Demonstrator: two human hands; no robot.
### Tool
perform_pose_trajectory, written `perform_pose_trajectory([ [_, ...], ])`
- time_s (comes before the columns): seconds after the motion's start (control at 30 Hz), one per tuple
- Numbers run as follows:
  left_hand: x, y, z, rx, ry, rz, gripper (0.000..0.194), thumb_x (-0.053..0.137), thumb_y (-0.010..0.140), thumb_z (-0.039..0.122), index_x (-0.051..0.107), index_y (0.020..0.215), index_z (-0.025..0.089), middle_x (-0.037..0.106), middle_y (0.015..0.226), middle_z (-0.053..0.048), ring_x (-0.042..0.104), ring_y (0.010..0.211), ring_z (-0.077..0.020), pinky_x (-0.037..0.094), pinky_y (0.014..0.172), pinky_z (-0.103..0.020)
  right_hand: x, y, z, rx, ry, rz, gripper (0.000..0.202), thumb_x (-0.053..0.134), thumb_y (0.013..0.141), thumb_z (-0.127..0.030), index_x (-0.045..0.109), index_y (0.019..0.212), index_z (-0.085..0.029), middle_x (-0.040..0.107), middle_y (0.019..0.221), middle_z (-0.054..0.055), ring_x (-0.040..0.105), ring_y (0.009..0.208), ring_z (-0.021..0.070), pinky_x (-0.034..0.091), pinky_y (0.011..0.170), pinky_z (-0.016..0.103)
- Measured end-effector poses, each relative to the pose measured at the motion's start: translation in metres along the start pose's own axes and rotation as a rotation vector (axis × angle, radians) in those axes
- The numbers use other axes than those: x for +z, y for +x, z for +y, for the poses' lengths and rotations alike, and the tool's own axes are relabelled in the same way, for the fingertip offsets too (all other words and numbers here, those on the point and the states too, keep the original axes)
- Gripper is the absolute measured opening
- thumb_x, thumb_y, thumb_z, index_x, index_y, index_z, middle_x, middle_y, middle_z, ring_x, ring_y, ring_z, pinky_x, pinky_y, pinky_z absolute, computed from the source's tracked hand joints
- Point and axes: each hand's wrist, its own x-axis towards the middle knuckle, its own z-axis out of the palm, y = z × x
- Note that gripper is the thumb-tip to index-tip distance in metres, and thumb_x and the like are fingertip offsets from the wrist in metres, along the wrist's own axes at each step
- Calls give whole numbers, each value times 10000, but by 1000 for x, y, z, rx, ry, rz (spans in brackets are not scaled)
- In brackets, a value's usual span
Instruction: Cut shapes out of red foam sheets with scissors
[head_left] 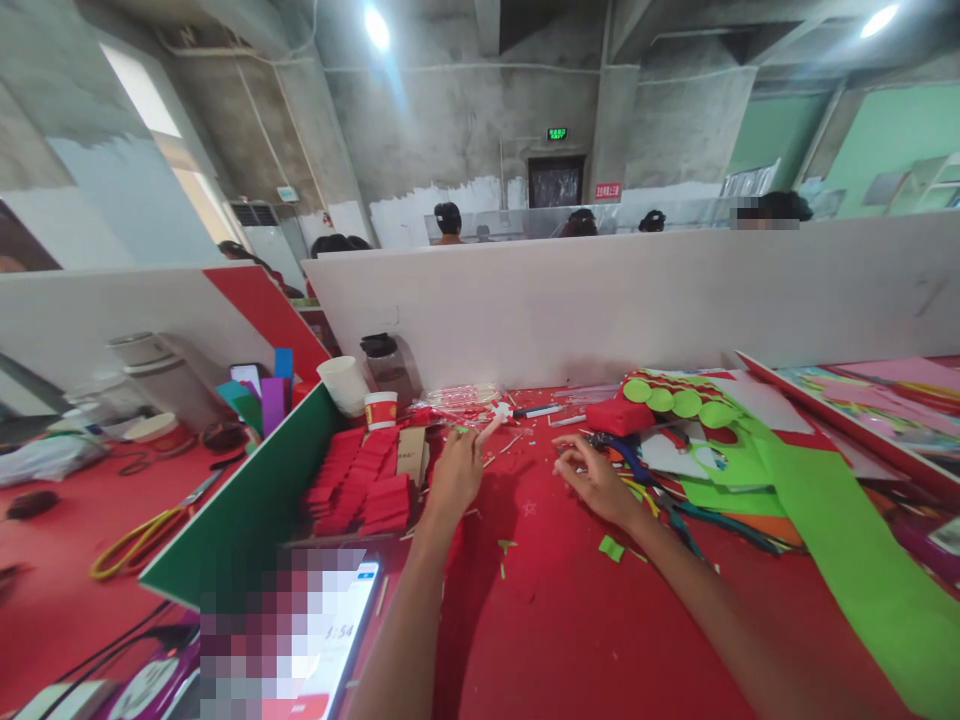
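My left hand (456, 475) is raised over the middle of the red table, beside stacked red felt pieces (364, 475). One finger stretches forward, and at its tip is a small white piece with red on it (501, 411), seemingly pinched there; the grip is partly hidden. My right hand (596, 485) hovers to the right with its fingers loosely bent and apart, and nothing shows between them. Close to it lie pliers with dark blue handles (634, 462) and a small green scrap (611, 548).
A green divider (247, 500) stands left, with a lit phone (349, 630) before it. Paper cups (381, 410) and a dark-lidded bottle (386, 370) stand behind the felt. Green felt (847, 540) covers the right side. A white partition (600, 310) closes the back, with people beyond.
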Motion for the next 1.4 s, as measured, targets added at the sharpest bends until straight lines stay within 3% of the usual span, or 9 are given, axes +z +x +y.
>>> perform_pose_trajectory([
  [0.1, 1, -4, -7, -114, 145, -6, 319, 325, 1017, 229, 618, 1109, 144, 605, 1115, -168, 668, 938, -263, 500, 806, -360, 0, 1, 5, -33, -179, 22, 259, 533, 938, -279, 570, 1188, -219, 697, 894, 25, 668, 786, 191, 507, 698, 288],
  [0.23, 7, -10, -10, -145, 267, -93, 253, 429, 975, 245, 625, 1109, 159, 631, 1138, -179, 666, 1049, -296, 515, 821, -370, 1, 0, 10, -59, -458, -26, 263, 540, 922, -222, 626, 1170, -199, 738, 919, 56, 684, 746, 199, 501, 700, 305],
  [0.43, 11, -12, -11, -178, 327, -147, 405, 330, 1030, 373, 579, 1236, 130, 679, 1111, -206, 660, 1076, -328, 514, 847, -413, -1, -1, 15, -133, -606, -106, 193, 554, 920, -189, 724, 1011, -189, 752, 1017, 110, 695, 959, 257, 501, 869, 362],
  [0.57, 19, -8, -13, -68, 348, -87, 358, 367, 1011, 265, 596, 1255, 139, 652, 1199, -194, 604, 1143, -309, 486, 912, -403, -2, 0, 15, -145, -626, -122, 199, 545, 933, -203, 734, 996, -190, 749, 1007, 109, 692, 975, 260, 502, 905, 380],
  [0.67, 26, -5, -15, 69, 299, -130, 325, 458, 959, 194, 630, 1234, 178, 637, 1251, -157, 566, 1177, -292, 458, 965, -398, -1, 0, 16, -148, -636, -124, 224, 533, 945, -213, 730, 1048, -193, 751, 1039, 113, 693, 1000, 263, 509, 926, 389],
  [0.9, 34, -6, -16, 239, 159, -213, 352, 529, 932, 212, 636, 1267, 213, 634, 1347, -116, 521, 1274, -305, 395, 1079, -432, 5, -3, 27, -138, -649, -150, 414, 529, 936, -203, 644, 1332, -167, 671, 1332, 168, 599, 1268, 317, 451, 1081, 487],
  [1.13, 30, -8, -15, 239, 82, -260, 364, 579, 890, 203, 659, 1242, 249, 645, 1366, -112, 527, 1328, -312, 381, 1122, -459, 5, -5, 30, -145, -670, -223, 413, 545, 938, -220, 658, 1334, -198, 678, 1269, 160, 575, 1288, 319, 457, 1073, 461],
  [1.4, 30, -6, -16, 243, 246, -288, 342, 528, 942, 245, 636, 1265, 226, 604, 1430, -104, 522, 1357, -284, 389, 1136, -417, 3, -5, 22, -140, -672, -275, 398, 540, 954, -213, 649, 1337, -191, 668, 1213, 159, 586, 1243, 311, 467, 1043, 448],
])
